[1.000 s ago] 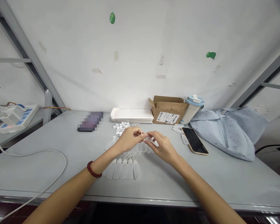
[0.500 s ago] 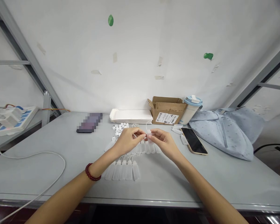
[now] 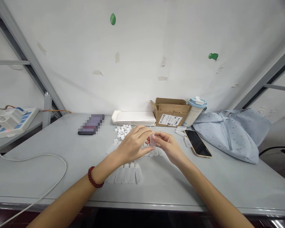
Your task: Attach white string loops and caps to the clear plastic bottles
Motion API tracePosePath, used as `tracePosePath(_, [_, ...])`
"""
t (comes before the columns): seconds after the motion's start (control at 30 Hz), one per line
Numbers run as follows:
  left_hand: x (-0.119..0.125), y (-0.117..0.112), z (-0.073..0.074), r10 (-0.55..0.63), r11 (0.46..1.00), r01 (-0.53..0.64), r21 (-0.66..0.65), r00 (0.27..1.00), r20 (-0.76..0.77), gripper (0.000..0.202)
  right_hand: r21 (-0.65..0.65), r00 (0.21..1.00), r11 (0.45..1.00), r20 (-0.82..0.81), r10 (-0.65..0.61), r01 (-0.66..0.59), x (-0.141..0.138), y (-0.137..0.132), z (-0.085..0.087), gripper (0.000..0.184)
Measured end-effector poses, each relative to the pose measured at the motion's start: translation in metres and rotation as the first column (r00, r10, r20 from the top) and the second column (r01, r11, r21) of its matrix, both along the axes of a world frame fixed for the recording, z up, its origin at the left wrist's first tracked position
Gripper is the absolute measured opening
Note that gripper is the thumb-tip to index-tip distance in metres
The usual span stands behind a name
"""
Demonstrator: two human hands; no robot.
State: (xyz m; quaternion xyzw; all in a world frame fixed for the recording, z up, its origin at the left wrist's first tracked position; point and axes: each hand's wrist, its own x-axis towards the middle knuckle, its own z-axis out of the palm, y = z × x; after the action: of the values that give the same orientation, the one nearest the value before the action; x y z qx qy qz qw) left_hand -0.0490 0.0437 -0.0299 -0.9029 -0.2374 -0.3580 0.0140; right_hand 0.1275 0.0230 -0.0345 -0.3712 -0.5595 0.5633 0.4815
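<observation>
Bottle (image 3: 152, 142) pinched above the counter (image 3: 175, 190), other bottles (image 3: 155, 153) lying beneath
Right fingers (image 3: 161, 136) grip it; whether left fingers (image 3: 142, 131) grip or merely touch, I cannot tell. A weak pinch could drop it, scattering those below.

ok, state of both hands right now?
Left hand: half-open at a small translucent bottle; whether it grips can't be told.
Right hand: closed, holding that bottle.
</observation>
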Motion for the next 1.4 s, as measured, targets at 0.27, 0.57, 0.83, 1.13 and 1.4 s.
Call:
tracePosePath(0.27, [-0.001, -0.008, 0.005, 0.006, 0.997, -0.005, -0.078, 1.0, 0.008, 0.023, -0.071, 0.984, 0.991, 0.126, 0.126, -0.117, 0.003, 0.001, 0.005, 0.026])
tracePosePath(0.57, [-0.016, -0.054, -0.008, -0.001, 0.958, -0.015, -0.285, 0.998, -0.056, 0.025, -0.241, 0.715, 0.846, 0.453, 0.532, -0.476, 0.007, -0.007, 0.008, 0.029])
tracePosePath(0.83, [-0.011, -0.073, -0.024, -0.015, 0.932, -0.051, -0.359, 0.984, -0.178, 0.025, -0.408, 0.47, 0.744, 0.589, 0.658, -0.53, 0.013, -0.008, 0.009, 0.027])
tracePosePath(1.13, [-0.021, -0.07, -0.027, -0.006, 0.923, -0.088, -0.374, 0.97, -0.243, 0.021, -0.38, 0.477, 0.748, 0.593, 0.649, -0.544, 0.011, -0.007, 0.006, 0.024])
tracePosePath(1.4, [-0.027, -0.068, -0.027, -0.013, 0.908, -0.108, -0.405, 0.959, -0.284, 0.03, -0.36, 0.481, 0.754, 0.602, 0.638, -0.549, 0.007, -0.009, 0.005, 0.022])
